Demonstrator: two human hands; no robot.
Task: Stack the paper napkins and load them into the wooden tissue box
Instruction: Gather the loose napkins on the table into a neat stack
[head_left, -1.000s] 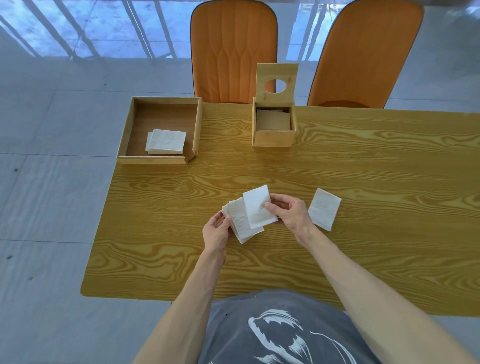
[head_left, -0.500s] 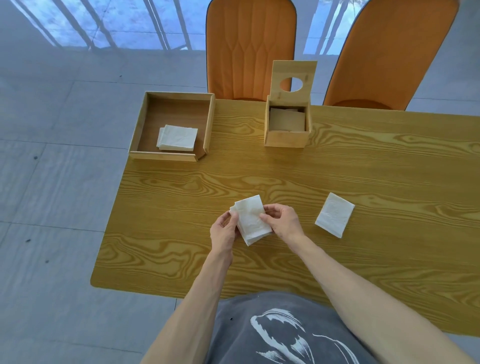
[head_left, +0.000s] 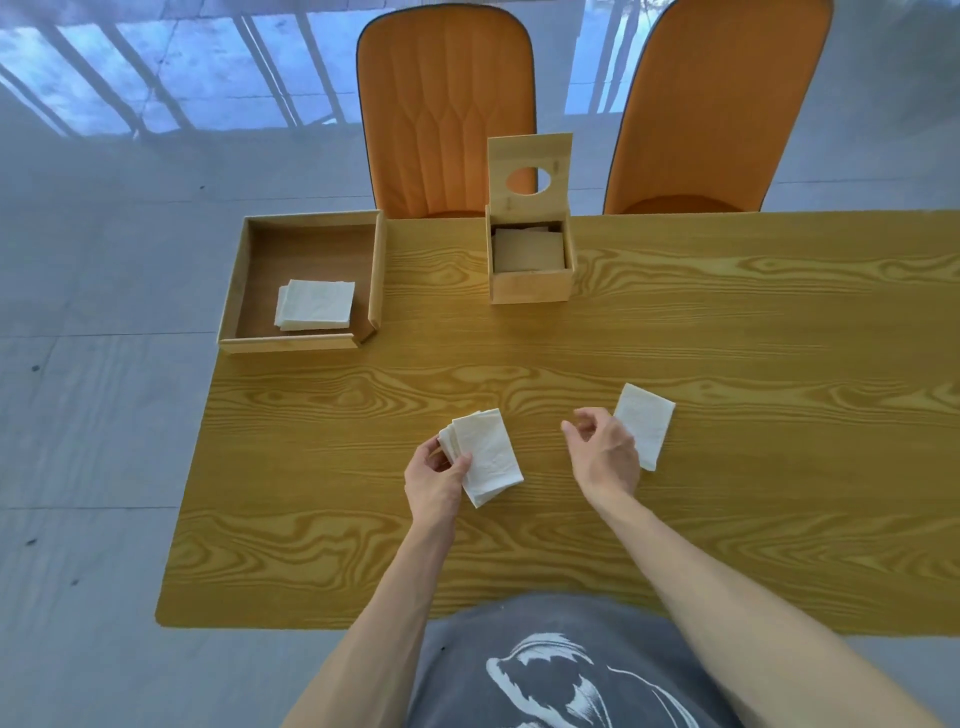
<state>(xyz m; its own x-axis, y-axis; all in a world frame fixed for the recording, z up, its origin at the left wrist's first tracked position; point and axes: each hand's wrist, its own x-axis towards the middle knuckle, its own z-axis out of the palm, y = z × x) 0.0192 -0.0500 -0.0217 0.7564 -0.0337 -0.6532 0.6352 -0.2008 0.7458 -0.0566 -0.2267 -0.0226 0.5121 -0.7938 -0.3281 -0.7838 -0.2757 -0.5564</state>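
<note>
Left hand (head_left: 434, 480) fingers are clamping the fanned stack of white paper napkins (head_left: 485, 457), right hand (head_left: 605, 452) fingers are hanging apart, empty, beside the single white napkin (head_left: 644, 423) on the worktop (head_left: 727, 338); loose one-sided pinch is risking sheets slipping.

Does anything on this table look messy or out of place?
Mildly. The stack in the left hand is fanned, its edges not lined up. One loose napkin lies askew beside the right hand. Nothing looks spilled or damaged.

White napkins (head_left: 485, 457); yellow wood-grain table (head_left: 675, 343); orange chairs (head_left: 447, 104).
</note>
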